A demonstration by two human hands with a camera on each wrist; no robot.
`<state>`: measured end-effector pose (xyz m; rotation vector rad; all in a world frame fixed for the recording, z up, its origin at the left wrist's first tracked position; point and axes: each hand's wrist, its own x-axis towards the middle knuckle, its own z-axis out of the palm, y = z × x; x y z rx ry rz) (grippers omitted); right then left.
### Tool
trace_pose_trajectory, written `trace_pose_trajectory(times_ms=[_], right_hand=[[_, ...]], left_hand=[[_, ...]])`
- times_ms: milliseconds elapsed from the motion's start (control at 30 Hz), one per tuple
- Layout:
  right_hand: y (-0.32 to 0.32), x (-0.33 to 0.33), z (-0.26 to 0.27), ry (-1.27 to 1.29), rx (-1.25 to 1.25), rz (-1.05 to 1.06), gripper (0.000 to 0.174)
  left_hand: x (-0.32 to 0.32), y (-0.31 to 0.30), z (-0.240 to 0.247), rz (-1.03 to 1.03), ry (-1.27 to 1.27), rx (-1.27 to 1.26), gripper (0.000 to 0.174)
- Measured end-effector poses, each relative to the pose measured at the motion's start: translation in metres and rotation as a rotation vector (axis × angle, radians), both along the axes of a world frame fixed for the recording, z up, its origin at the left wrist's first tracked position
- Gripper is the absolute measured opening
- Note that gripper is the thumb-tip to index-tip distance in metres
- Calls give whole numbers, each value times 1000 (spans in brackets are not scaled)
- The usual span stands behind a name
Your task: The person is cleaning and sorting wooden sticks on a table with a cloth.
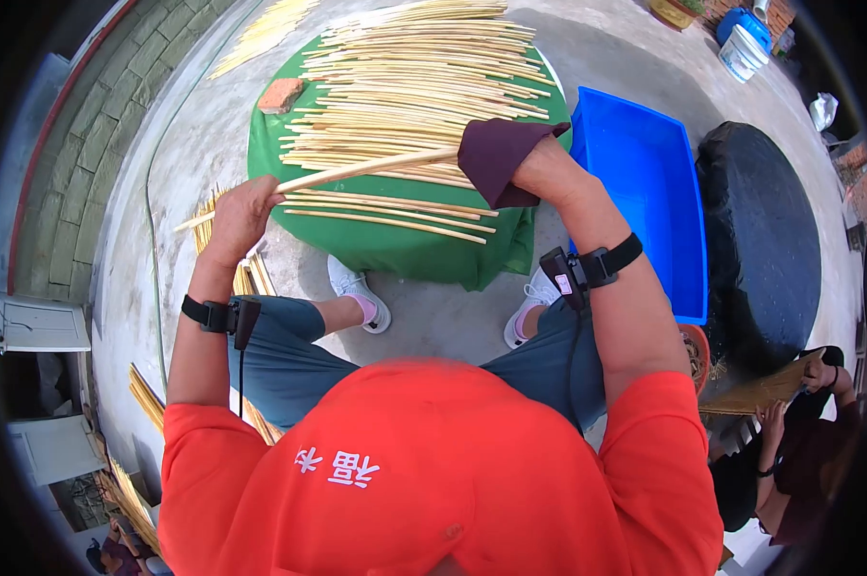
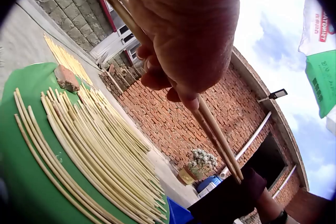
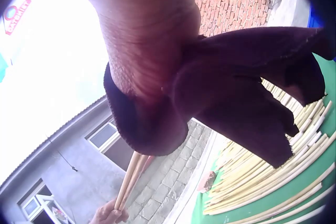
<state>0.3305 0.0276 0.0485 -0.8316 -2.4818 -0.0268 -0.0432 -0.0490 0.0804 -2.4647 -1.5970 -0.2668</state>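
Note:
My left hand [image 1: 244,219] grips a pair of long pale sticks [image 1: 371,167], whose near ends stick out past the fist to the left. In the left wrist view the two sticks [image 2: 214,132] run side by side from that hand. At their other end, my right hand [image 1: 552,173] holds a dark purple cloth [image 1: 496,158] wrapped around them, with the fingers hidden inside. The cloth [image 3: 236,87] hangs in loose folds in the right wrist view. Below, many similar sticks [image 1: 405,106] lie in rows on a round table with a green cover [image 1: 376,245].
A brick [image 1: 280,96] rests on the table's left edge. To the right stand a blue tub [image 1: 635,192] and a large round black-covered thing [image 1: 760,230]. More sticks [image 1: 145,398] lie on the ground at left. Another person [image 1: 798,451] works at lower right.

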Motion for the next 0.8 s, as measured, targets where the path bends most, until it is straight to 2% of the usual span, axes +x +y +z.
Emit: trace_pose_trajectory(times_ms=[67, 133, 200, 267, 333, 367, 400, 467, 500, 533, 600, 667, 700, 733, 767, 800], right_hand=[[-5, 2, 20, -238, -65, -159, 17], [8, 23, 9, -95, 118, -223, 23], [31, 51, -15, -312, 282, -527, 27], [52, 73, -23, -251, 647, -643, 15], [30, 64, 2, -126, 528, -746, 16], [38, 71, -3, 92, 199, -681, 16], [51, 75, -17, 180, 263, -751, 18], [38, 73, -7, 348, 153, -718, 22], [49, 83, -21, 569, -8, -626, 25], [52, 86, -25, 565, -10, -619, 25], [58, 93, -32, 802, -108, -517, 26], [55, 95, -30, 699, -59, -522, 24], [45, 85, -22, 660, 45, -537, 16], [39, 80, -18, 620, 148, -550, 23], [35, 81, -16, 613, 144, -551, 23], [33, 82, -16, 444, 141, -646, 15]], left_hand=[[-15, 3, -3, 37, -42, 0, 23], [-30, 5, -7, 146, -76, -31, 25], [-37, 5, -11, 321, -65, -55, 23], [-48, 7, -25, 331, -64, -110, 21], [-43, 10, -39, 206, -87, -95, 19], [-36, 11, -45, 206, -79, -134, 18], [-26, 13, -49, 204, -73, -170, 16], [-17, 21, -73, 112, -108, -153, 13], [-14, 26, -88, 71, -114, -148, 12], [-11, 33, -101, 29, -120, -143, 11], [-5, 45, -126, 17, -117, -174, 9], [4, 53, -145, -63, -125, -182, 8], [8, 57, -153, -78, -139, -193, 10], [10, 60, -161, -78, -145, -198, 10], [12, 65, -170, -85, -134, -188, 10], [13, 70, -177, -92, -123, -179, 9]])
